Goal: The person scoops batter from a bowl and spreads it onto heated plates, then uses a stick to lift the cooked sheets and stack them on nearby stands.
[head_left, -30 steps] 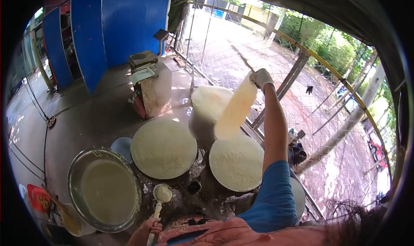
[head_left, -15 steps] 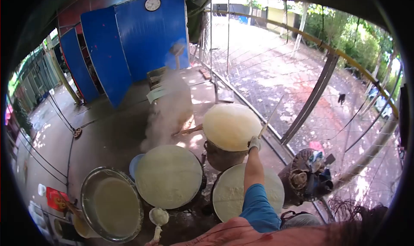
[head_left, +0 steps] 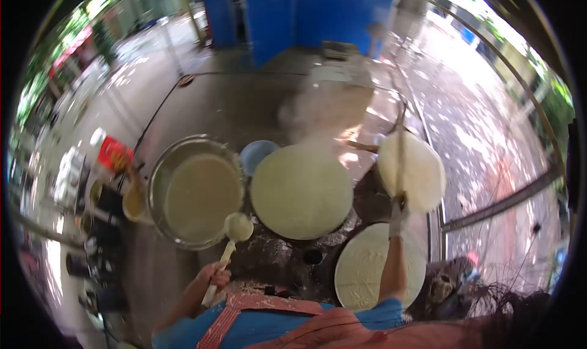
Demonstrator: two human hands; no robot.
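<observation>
My left hand [head_left: 214, 278] grips the handle of a white ladle [head_left: 237, 227], whose cup hangs at the rim of a big metal basin [head_left: 160, 165] full of pale batter. My right hand [head_left: 398, 216], in a white glove, holds a long thin stick [head_left: 401, 150] pointing away over a round pale sheet [head_left: 413, 171] at the right. Between the hands lies a steaming round cloth-topped steamer [head_left: 301, 191]. A second round steamer top [head_left: 367, 269] sits under my right forearm.
A blue bowl [head_left: 258, 153] sits behind the basin. Steam rises near the middle. A red packet [head_left: 113, 154] and small containers stand at the left. Blue panels stand at the back; a wire fence with metal bars runs along the right.
The view has swung left and down. My right hand has drawn back from the far sheet, the stick now pointing upright. My left hand and ladle have come fully into view.
</observation>
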